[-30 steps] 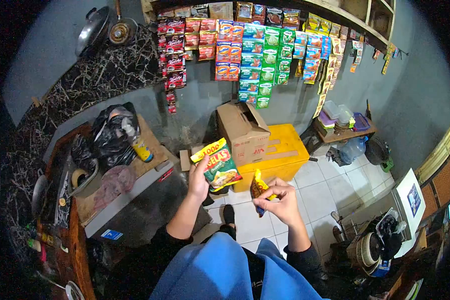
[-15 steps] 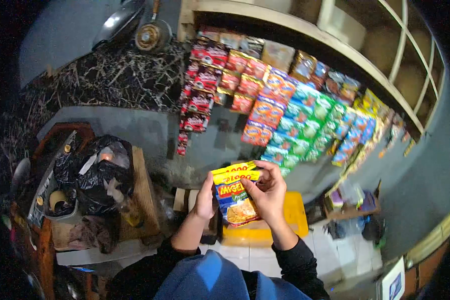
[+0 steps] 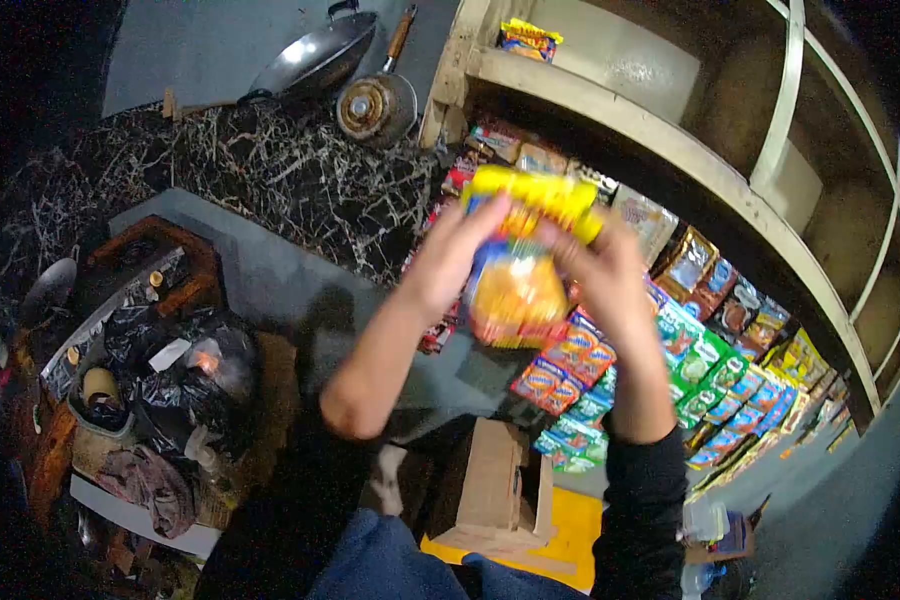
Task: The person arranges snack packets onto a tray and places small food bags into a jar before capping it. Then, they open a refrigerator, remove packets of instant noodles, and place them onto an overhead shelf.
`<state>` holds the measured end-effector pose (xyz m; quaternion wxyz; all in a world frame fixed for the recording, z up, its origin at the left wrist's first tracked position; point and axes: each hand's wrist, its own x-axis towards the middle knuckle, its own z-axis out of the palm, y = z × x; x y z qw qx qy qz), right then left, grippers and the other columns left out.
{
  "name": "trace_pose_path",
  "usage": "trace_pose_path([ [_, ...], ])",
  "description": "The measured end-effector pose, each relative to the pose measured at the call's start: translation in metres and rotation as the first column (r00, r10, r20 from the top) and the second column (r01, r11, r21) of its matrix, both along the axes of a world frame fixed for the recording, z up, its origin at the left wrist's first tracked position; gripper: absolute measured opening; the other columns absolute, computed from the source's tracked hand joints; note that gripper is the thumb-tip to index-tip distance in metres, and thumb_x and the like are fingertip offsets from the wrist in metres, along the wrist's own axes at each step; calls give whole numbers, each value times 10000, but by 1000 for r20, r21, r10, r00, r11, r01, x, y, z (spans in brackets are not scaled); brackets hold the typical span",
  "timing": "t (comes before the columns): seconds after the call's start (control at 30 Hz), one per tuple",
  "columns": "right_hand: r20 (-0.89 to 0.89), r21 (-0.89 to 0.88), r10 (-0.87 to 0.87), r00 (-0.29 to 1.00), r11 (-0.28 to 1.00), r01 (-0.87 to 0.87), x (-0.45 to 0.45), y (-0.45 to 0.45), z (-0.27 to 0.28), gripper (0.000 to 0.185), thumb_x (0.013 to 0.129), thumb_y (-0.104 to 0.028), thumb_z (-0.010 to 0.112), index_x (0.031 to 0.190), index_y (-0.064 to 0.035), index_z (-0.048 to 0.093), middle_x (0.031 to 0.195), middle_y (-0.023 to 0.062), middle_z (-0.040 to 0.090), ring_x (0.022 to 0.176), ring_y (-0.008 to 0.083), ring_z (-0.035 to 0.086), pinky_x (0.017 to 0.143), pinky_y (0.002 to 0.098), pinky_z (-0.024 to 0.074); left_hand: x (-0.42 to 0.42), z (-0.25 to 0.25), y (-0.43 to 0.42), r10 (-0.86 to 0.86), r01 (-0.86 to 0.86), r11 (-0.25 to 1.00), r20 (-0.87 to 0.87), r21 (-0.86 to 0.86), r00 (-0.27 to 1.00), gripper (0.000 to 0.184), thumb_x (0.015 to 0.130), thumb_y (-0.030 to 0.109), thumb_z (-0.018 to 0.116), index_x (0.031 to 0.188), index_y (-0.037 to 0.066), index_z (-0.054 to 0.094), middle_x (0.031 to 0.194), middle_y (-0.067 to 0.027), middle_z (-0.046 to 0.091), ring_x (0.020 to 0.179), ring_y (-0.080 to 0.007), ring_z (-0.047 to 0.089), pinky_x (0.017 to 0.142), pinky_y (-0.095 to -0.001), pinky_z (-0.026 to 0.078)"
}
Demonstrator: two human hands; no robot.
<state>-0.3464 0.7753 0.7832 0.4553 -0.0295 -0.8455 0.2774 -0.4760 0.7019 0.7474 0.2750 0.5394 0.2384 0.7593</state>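
Both my hands are raised in front of the hanging sachets, holding a small stack of yellow-topped instant noodle packets point(image 3: 520, 290). The packets are blurred by motion; a bowl of noodles is printed on the front one. My left hand point(image 3: 448, 255) grips their left side, and my right hand point(image 3: 605, 275) grips the right side near the yellow top. A similar yellow and blue packet point(image 3: 530, 40) lies on the shelf point(image 3: 610, 95) above. Strips of orange sachets point(image 3: 570, 365) and green sachets point(image 3: 705, 370) hang below that shelf, partly behind my right arm.
An open cardboard box point(image 3: 485, 480) stands below my hands by a yellow surface point(image 3: 580, 515). At left, black plastic bags point(image 3: 170, 390) and a cloth point(image 3: 150, 490) lie on a wooden surface. A wok point(image 3: 315, 55) and a small pan point(image 3: 375, 108) hang on the wall.
My hands have moved up and away from my body with the noodle packets. The view has shifted upward, bringing the shelf packet and the cardboard box into sight.
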Motion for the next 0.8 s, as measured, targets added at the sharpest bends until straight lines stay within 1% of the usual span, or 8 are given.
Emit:
trace_pose_path([
  [0.07,-115,148,-7,993,989,24,-11,24,67,238,785,-141,589,971,7,580,870,72,625,774,124,569,714,281,449,-18,57,29,30,-7,960,-80,280,996,368,893,269,396,1166,24,432,1106,-62,493,1022,-133,453,906,-274,323],
  [0.13,-256,239,-89,963,959,152,-25,59,136,253,766,-164,613,942,17,591,853,98,633,758,136,585,685,280,455,-43,107,63,488,-321,726,-126,608,864,384,883,261,424,1192,35,396,1110,-71,463,1032,-154,425,892,-269,320],
  [0.23,-385,178,-288,877,909,377,-54,81,204,318,733,-244,649,897,25,605,853,144,634,767,193,609,677,296,456,-66,141,93,952,-568,209,-34,796,304,367,839,186,443,1158,11,392,1046,-158,453,1012,-276,438,897,-348,322],
  [0.3,-342,121,-543,767,784,609,-87,104,235,378,713,-307,656,915,10,611,895,157,624,817,246,608,704,326,461,-73,158,111,916,-545,351,-158,761,370,401,826,132,426,1181,-18,319,1124,-201,418,1087,-297,406,931,-374,293],
  [0.43,-180,-3,-817,548,557,830,-142,145,263,294,712,-237,605,925,-36,625,1021,156,581,943,272,570,791,348,455,-90,186,138,967,-652,123,57,749,249,417,796,90,442,1172,-35,314,1080,-233,413,1039,-354,416,914,-398,318],
  [0.6,197,319,-679,707,727,608,-198,221,287,285,674,-272,572,872,-81,645,923,124,621,855,204,601,722,338,480,-100,188,129,897,-676,379,-429,632,102,279,817,140,452,1046,-14,492,1109,-208,445,1058,-342,426,919,-362,339],
  [0.7,398,407,-606,689,789,460,-196,211,279,289,774,-329,611,847,-55,558,695,31,577,559,145,553,497,313,514,-100,191,137,839,-747,302,-537,592,-87,268,811,162,453,996,-15,531,1077,-200,479,1017,-341,454,895,-371,361],
  [0.8,471,318,-558,683,830,459,-187,197,272,323,796,-311,583,955,-38,517,811,63,577,665,163,566,597,379,516,-99,195,134,740,-695,268,-604,667,-295,258,804,193,432,893,12,592,945,-179,558,993,-330,474,865,-387,384],
])
